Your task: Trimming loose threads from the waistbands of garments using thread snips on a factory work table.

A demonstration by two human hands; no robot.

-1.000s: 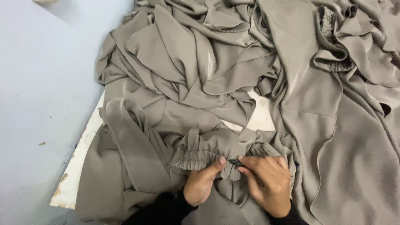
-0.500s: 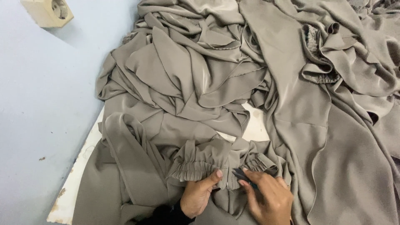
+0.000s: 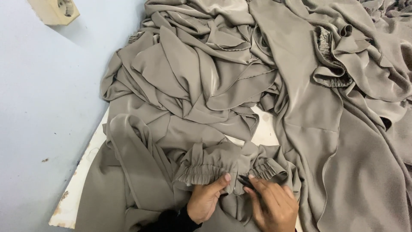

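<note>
We had both hands low at the bottom edge of the view, on a gathered, ruffled cuff [image 3: 223, 168] of taupe fabric; the cuff lay at centre-bottom, on top of the flatter garment panels [image 3: 128, 189] that ran off to the left. Our left hand [image 3: 206, 199] pinched the cuff's lower edge btwn thumb and curled fingers, thumb tip just under the ruffle; black sleeve [image 3: 169, 221] showed at the wrist. Our right hand [image 3: 272, 206] sat just beside it, to the right, fingers pressed together and pointing up-left; it gripped a small dark tool [image 3: 245, 180], prob. thread snips, w/ its tip touching the cuff's seam; the tool was too small and too covered to tell its exact kind. The two hands were near each other but apart, w/ a fold of the cuff btwn them.

Above the cuff lay a big crumpled heap of the same taupe cloth [image 3: 201, 73], filling most of the upper view; a second elasticated ruffle [image 3: 326, 60] showed at upper right, well apart from our hands. A long smooth panel [image 3: 309, 116] ran down the right side. A bare patch of white tabletop [image 3: 264, 129] peeked out near the middle; the table's worn white edge [image 3: 73, 202] showed at lower left. Beyond it was pale blue floor [image 3: 43, 120]; a cream box-like object [image 3: 56, 9] sat at top left, cut off by the frame.
</note>
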